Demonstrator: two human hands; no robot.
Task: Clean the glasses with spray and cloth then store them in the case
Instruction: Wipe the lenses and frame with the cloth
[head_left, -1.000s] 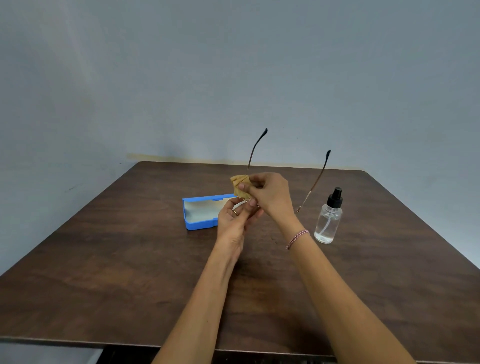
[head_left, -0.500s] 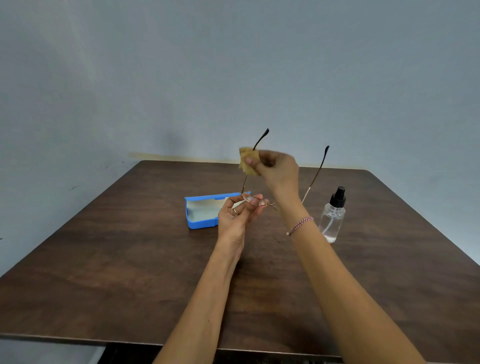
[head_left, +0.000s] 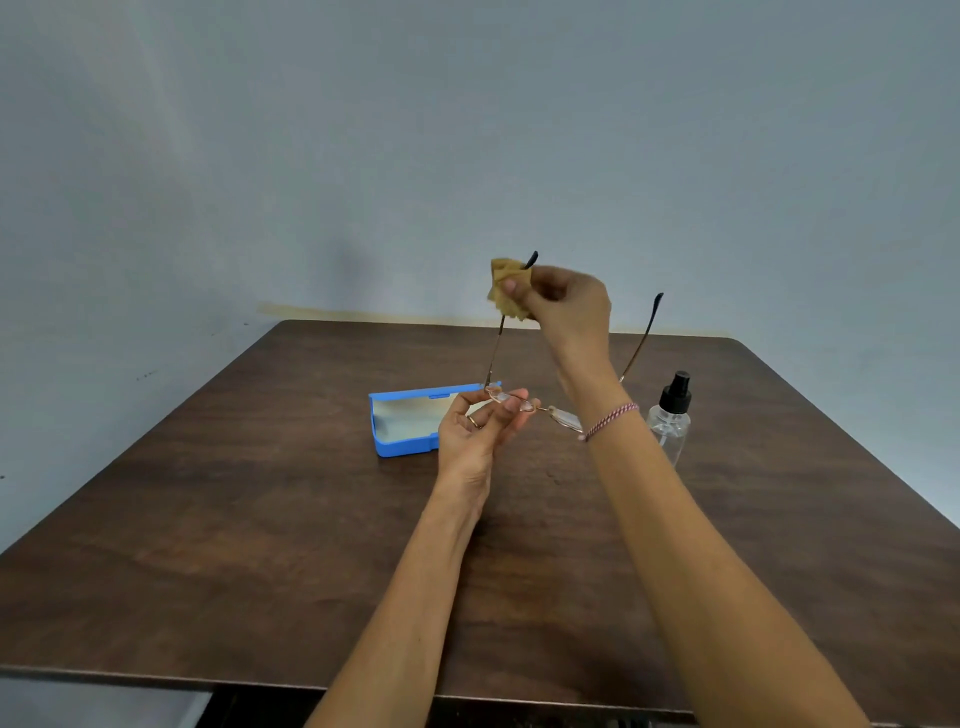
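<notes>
The left hand (head_left: 480, 428), wearing a ring (head_left: 474, 421), pinches the front of the glasses (head_left: 563, 417) at the left lens, holding them above the table (head_left: 208, 519) with their 2 temples pointing up and away. The right hand (head_left: 566, 306), raised higher, pinches a tan cloth (head_left: 506, 291) over the upper part of the left temple, whose dark tip shows above it. The open blue case (head_left: 402, 448) lies just left of the left hand. The spray bottle (head_left: 670, 421) stands upright at the right.
</notes>
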